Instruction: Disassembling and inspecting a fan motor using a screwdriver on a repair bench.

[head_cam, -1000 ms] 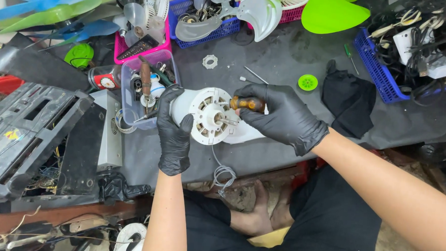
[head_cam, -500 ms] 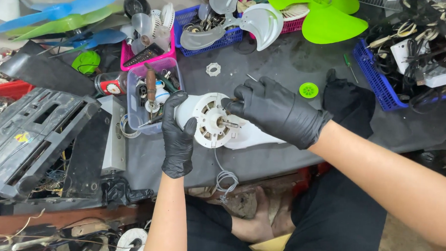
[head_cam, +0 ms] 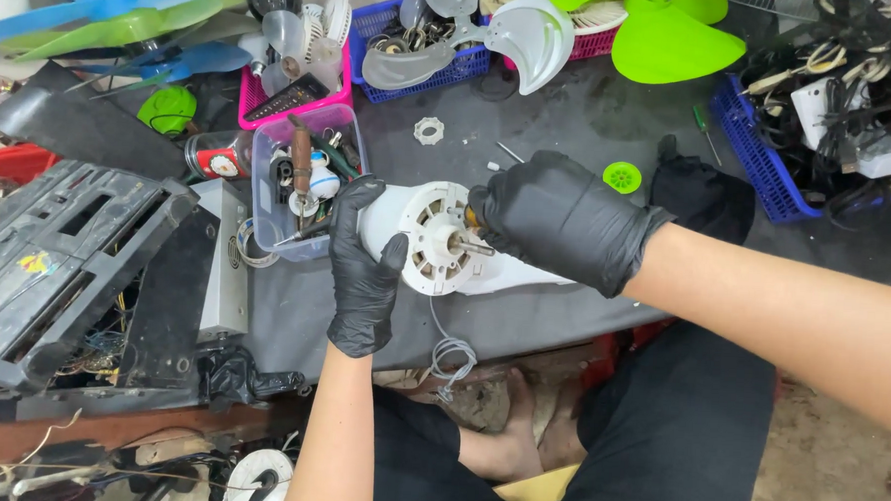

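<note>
Nearest to me, my lap in dark trousers sits below the edge of the dark grey counter (head_cam: 572,116), and both forearms reach up from it. A thin grey coiled wire (head_cam: 449,353) hangs off the counter's front edge, under the motor.

My left hand (head_cam: 363,267), in a black glove, is closed around the left side of a white round plastic fan motor housing (head_cam: 436,238), thumb resting on its face. The housing lies on its side near the front edge of the counter, its slotted face and short metal shaft (head_cam: 474,248) turned toward me.

My right hand (head_cam: 557,217), also in a black glove, is curled shut over a small tool with a yellowish handle tip (head_cam: 471,219); it presses against the housing's face just above the shaft. I cannot tell what kind of tool it is.

Just left of the housing stands a clear plastic tub (head_cam: 268,188) holding a brown-handled tool and small parts. Further left lies a grey slatted plastic panel (head_cam: 54,263).

Beyond the hands, a small white toothed ring (head_cam: 428,131) and a bright green round cap (head_cam: 621,177) rest on the counter. At the back sit a pink basket (head_cam: 297,99), a blue basket (head_cam: 414,64) with grey fan blades (head_cam: 520,33), and a lime green fan blade (head_cam: 665,35).
</note>
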